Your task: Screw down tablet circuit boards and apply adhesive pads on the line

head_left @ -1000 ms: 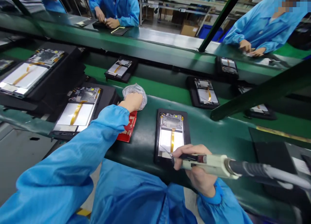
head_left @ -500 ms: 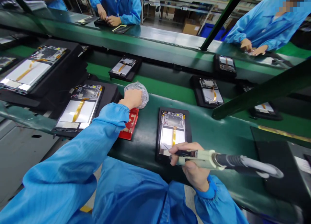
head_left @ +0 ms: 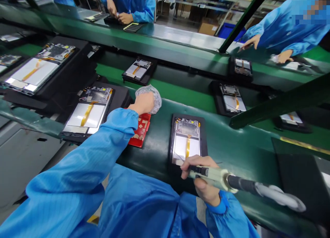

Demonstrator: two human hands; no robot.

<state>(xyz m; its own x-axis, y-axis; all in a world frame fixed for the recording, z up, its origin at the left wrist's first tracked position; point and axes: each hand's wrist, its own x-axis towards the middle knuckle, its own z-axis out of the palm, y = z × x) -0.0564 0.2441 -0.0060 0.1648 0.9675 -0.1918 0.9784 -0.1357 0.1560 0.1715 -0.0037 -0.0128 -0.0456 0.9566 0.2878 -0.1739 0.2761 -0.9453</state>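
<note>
My left hand [head_left: 144, 103] reaches down at a clear, crinkled plastic bag or dish [head_left: 157, 100]. Its fingers are curled downward, with their tips hidden, so what they pinch cannot be seen. Just below that wrist lies a red tray [head_left: 141, 132] with small pale pieces in it, partly covered by my sleeve. My right hand [head_left: 203, 176] is wrapped around a cream-coloured corded hand tool [head_left: 215, 176] with a black front part, held sideways over the lower end of an opened tablet [head_left: 186, 138]. That tablet lies on a black foam pad, its board, silver battery and orange ribbon cable exposed.
More opened tablets on black pads lie to the left [head_left: 89, 110] and along the green conveyor [head_left: 175, 88] ahead. A slanted green post [head_left: 278, 93] crosses the right side. Two co-workers in blue smocks [head_left: 140, 4] sit across the line. A black sheet [head_left: 296, 169] lies at right.
The view has shifted slightly. My left hand stays at the plastic; the tool's rear end and cord have dipped lower. The co-worker at right has moved their hands apart.
</note>
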